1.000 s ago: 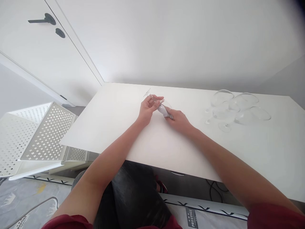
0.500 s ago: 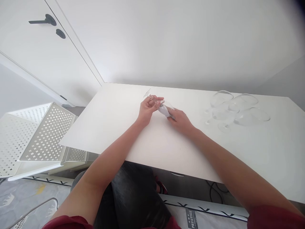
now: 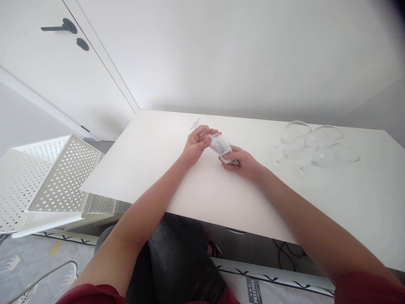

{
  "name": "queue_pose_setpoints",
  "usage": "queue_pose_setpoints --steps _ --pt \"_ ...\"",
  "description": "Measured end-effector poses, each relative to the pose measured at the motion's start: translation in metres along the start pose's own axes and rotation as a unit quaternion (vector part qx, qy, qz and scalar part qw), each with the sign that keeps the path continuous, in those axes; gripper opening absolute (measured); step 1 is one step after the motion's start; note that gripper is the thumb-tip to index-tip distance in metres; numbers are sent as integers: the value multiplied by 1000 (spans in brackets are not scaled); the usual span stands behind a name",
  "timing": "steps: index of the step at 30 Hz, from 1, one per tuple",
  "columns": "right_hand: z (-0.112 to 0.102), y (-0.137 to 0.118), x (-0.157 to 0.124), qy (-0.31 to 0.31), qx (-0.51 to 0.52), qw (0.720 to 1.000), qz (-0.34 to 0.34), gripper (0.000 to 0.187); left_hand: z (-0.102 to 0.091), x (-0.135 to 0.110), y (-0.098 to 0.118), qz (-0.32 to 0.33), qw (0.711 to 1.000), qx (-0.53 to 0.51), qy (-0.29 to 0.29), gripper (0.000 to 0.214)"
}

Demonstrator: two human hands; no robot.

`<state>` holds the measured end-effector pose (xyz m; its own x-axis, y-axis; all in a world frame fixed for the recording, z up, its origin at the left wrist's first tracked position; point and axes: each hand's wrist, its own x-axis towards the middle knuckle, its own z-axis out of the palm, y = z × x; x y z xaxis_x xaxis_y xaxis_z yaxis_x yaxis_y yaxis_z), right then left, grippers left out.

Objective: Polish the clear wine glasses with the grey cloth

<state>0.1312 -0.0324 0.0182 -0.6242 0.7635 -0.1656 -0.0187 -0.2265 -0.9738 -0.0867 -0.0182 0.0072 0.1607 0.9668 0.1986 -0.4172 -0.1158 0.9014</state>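
Note:
A clear stemmed glass (image 3: 218,142) lies on its side over the white table (image 3: 152,160), its foot pointing toward the far wall. My left hand (image 3: 196,145) is closed round the stem, just below the foot. My right hand (image 3: 241,162) grips a small white cloth (image 3: 228,157) that is pushed into the mouth of the bowl. Both forearms reach forward from the near edge of the table, with dark red sleeves at the bottom of the view.
Several more clear stemmed glasses (image 3: 311,145) stand or lie together at the table's far right. A white perforated metal rack (image 3: 50,177) sits left of the table. A white door with a black handle (image 3: 61,26) is at the upper left. Cables hang under the table.
My right hand has drawn back a little toward me and turned, and more of the white cloth now shows at the bowl's mouth. My left hand stays on the stem.

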Motion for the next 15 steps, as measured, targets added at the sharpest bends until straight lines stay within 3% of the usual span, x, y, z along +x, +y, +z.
queue_pose_setpoints --steps 2,4,6,8,9,12,15 --pt "1 -4 -4 -61 121 991 17 29 -1 1 2 -12 999 -24 -21 58" --pt "2 -3 -5 -80 142 987 9 28 -1 0 2 -6 999 -32 -23 58" --pt "3 1 -4 -51 62 997 -17 26 -1 -1 2 2 1000 -16 -12 58" --pt "2 6 -1 14 -115 992 -56 22 0 -3 0 10 1000 20 7 56" --pt "1 9 1 54 -223 970 -78 24 0 -3 -1 14 999 38 21 55" --pt "-3 12 5 170 -478 854 -115 51 2 -1 -6 14 995 63 82 53" --pt "-4 12 7 240 -568 778 -118 62 4 2 -8 0 991 48 125 53"
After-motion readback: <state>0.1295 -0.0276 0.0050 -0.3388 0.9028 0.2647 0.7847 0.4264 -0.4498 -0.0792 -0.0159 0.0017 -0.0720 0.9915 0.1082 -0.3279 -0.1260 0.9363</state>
